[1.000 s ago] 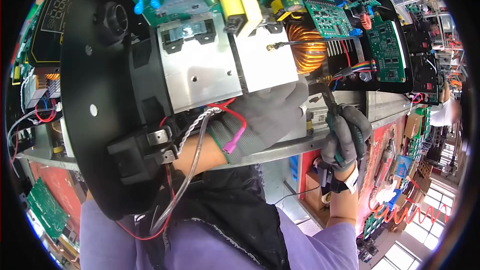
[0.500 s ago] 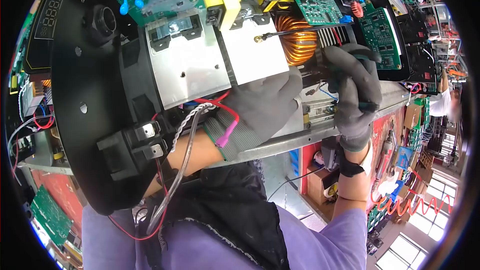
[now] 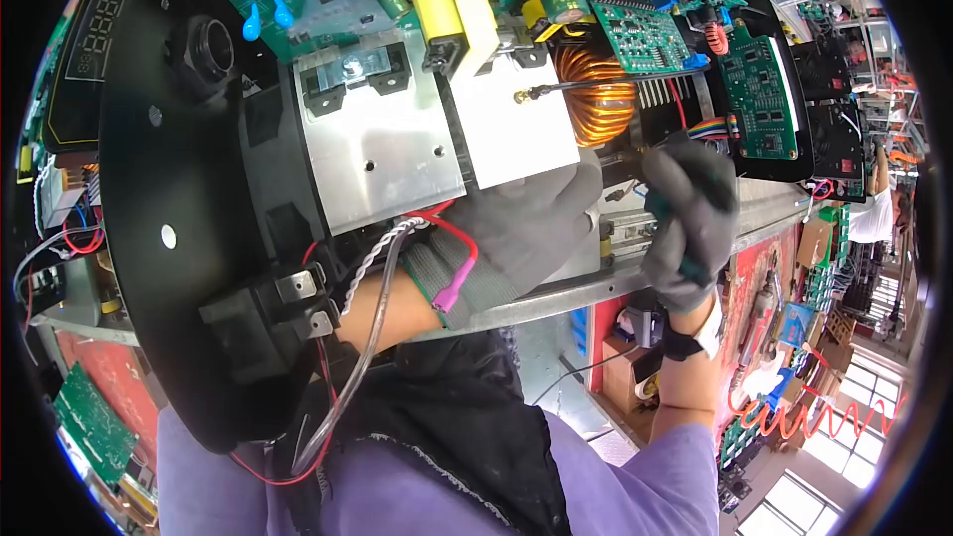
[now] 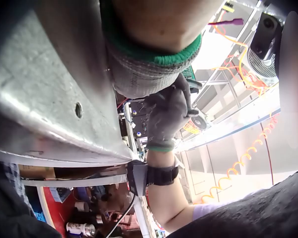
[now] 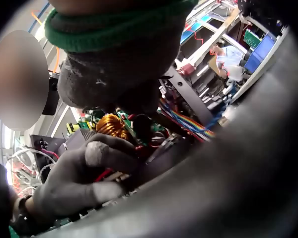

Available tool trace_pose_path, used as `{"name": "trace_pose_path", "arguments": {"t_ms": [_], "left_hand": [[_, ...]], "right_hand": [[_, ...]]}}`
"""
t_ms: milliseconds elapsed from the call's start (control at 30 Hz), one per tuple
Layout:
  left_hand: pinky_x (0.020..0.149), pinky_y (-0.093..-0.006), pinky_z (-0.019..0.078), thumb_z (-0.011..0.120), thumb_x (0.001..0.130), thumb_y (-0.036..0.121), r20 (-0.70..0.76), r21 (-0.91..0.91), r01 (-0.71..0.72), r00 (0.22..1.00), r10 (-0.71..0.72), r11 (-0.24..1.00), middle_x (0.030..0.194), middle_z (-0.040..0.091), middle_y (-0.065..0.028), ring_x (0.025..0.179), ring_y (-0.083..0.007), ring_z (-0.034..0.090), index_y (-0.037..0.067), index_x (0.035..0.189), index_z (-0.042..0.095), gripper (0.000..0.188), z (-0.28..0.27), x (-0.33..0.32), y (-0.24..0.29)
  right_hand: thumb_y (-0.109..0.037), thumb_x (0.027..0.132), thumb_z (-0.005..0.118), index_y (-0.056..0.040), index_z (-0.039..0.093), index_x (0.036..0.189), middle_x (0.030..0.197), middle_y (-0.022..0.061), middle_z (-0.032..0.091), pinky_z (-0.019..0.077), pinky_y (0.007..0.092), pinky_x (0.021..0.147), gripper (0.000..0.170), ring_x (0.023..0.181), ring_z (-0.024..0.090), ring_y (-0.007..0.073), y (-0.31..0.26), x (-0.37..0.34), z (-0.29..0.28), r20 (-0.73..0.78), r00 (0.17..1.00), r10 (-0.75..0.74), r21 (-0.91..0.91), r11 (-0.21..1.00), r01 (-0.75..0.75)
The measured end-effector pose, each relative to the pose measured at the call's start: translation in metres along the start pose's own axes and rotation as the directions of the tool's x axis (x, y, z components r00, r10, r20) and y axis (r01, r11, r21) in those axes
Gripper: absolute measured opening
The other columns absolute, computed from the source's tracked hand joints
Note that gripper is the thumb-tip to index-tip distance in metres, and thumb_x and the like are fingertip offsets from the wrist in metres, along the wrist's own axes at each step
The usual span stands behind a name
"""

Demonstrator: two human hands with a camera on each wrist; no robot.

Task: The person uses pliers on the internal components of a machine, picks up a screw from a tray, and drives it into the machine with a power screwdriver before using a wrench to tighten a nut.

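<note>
In the head view an opened electronic unit with a black end panel (image 3: pixel 164 228) lies across the bench. My gloved left hand (image 3: pixel 531 223) reaches under its silver heat-sink plates (image 3: pixel 382 139), near a copper-wound coil (image 3: pixel 596 99). In the right wrist view the left hand (image 5: pixel 72 173) has bent fingers beside red wire; its fingertips are partly hidden, so I cannot tell whether they pinch anything. My gloved right hand (image 3: pixel 692 223) curls round a tool with teal handles (image 3: pixel 657 202), right of the coil. Its working end is hidden.
A red wire with a purple terminal (image 3: pixel 455 288) and a clear sleeved cable (image 3: pixel 372 333) hang over the left forearm. The metal bench edge (image 3: pixel 556 300) runs below the hands. Rainbow ribbon wires (image 3: pixel 713 127) cross near a green circuit board (image 3: pixel 764 104).
The right hand rose over the unit's edge half a second ago, then came back down and left, with its fingers more tightly curled. The left hand stays under the plates.
</note>
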State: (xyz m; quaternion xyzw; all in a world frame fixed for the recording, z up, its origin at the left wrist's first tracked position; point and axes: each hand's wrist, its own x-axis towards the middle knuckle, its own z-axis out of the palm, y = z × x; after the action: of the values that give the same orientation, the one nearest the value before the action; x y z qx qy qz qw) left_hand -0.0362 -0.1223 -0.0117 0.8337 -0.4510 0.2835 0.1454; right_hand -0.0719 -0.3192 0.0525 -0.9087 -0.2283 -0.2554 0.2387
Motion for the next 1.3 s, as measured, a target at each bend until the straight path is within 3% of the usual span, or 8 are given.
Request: {"name": "trace_pose_path", "arguments": {"t_ms": [100,367,733,867,1033,1067,1200,1300], "left_hand": [[0.097,-0.0407,0.04,0.061,0.071,0.024,0.024,0.025,-0.025,0.999,0.025,0.999,0.118,0.061,-0.0055,0.116,-0.0232,0.054,0.011,0.082,0.073,0.02,-0.002,0.0,0.003],[0.096,-0.0407,0.0419,0.061,0.072,0.024,0.164,-0.173,0.119,0.982,-0.09,0.978,0.118,0.06,-0.0063,0.115,-0.0238,0.054,0.012,0.085,0.072,0.021,-0.014,0.002,0.007],[0.093,-0.0431,0.0428,0.06,0.074,0.024,0.044,0.061,0.004,0.999,-0.007,0.998,0.116,0.06,-0.0043,0.113,-0.0236,0.054,0.012,0.088,0.072,0.022,-0.005,0.003,0.004],[0.093,-0.0412,0.0427,0.059,0.075,0.022,0.163,-0.197,0.112,0.983,-0.08,0.974,0.118,0.06,-0.0057,0.114,-0.0232,0.054,0.011,0.087,0.072,0.021,-0.014,0.0,0.006],[0.079,-0.0409,0.0449,0.059,0.077,0.018,0.243,-0.064,0.199,0.954,-0.178,0.978,0.093,0.06,-0.0055,0.09,-0.0208,0.06,0.01,0.083,0.067,0.012,-0.028,0.03,0.02],[0.057,-0.035,0.0458,0.059,0.084,0.021,0.281,0.045,0.166,0.944,-0.172,0.985,0.09,0.057,-0.0047,0.084,-0.0204,0.058,0.012,0.091,0.07,0.015,-0.031,0.04,0.023],[0.071,-0.0373,0.0436,0.059,0.085,0.022,0.225,0.036,0.126,0.966,-0.131,0.991,0.092,0.056,-0.0056,0.087,-0.0227,0.056,0.011,0.09,0.069,0.015,-0.011,0.054,0.04],[0.068,-0.0379,0.0461,0.063,0.084,0.028,0.29,0.107,0.131,0.944,-0.157,0.986,0.089,0.057,-0.0054,0.086,-0.0212,0.059,0.011,0.09,0.069,0.019,-0.003,0.065,0.05]], "right_hand": [[0.001,0.061,0.05,-0.0011,0.072,0.107,0.095,0.015,0.061,0.0488,0.0296,0.06,0.051,0.067,0.06,0.025,0.006,0.021,0.009,0.008,0.999,-0.033,0.091,0.995,0.032],[0.002,0.067,0.055,0.0003,0.069,0.111,0.109,0.0172,0.062,0.0507,0.0382,0.084,0.046,0.096,0.061,0.0316,0.002,-0.032,0.001,-0.03,0.999,0.011,0.019,1.0,-0.01],[0.004,0.065,0.047,0.0016,0.071,0.102,0.095,0.0194,0.061,0.0502,0.033,0.069,0.044,0.075,0.06,0.0266,0.006,0.016,0.014,-0.009,0.999,0.034,0.159,0.987,-0.032],[0.008,0.073,0.05,0.0015,0.069,0.107,0.1,0.0193,0.059,0.0499,0.0331,0.072,0.04,0.082,0.061,0.0307,-0.004,0.022,0.008,0.042,0.989,0.139,0.196,0.97,-0.144],[-0.003,0.075,0.051,-0.0017,0.07,0.108,0.112,0.0191,0.063,0.0499,0.0395,0.088,0.038,0.097,0.062,0.0295,-0.044,-0.042,-0.054,-0.232,0.951,0.204,-0.04,0.975,-0.218],[-0.002,0.075,0.051,-0.0009,0.069,0.108,0.112,0.0199,0.062,0.0496,0.0413,0.089,0.038,0.098,0.061,0.0298,-0.04,-0.053,-0.063,-0.303,0.942,0.141,-0.096,0.979,-0.178],[0.003,0.075,0.056,0.0042,0.067,0.112,0.119,0.0212,0.058,0.05,0.0403,0.089,0.038,0.099,0.062,0.0328,-0.022,-0.096,-0.095,-0.216,0.947,0.236,-0.333,0.894,-0.299],[-0.002,0.077,0.068,-0.0077,0.07,0.105,0.121,0.0171,0.06,0.0528,0.0398,0.08,0.029,0.095,0.065,0.0326,0.007,-0.135,-0.107,-0.099,0.896,0.433,-0.402,0.806,-0.434]]}}
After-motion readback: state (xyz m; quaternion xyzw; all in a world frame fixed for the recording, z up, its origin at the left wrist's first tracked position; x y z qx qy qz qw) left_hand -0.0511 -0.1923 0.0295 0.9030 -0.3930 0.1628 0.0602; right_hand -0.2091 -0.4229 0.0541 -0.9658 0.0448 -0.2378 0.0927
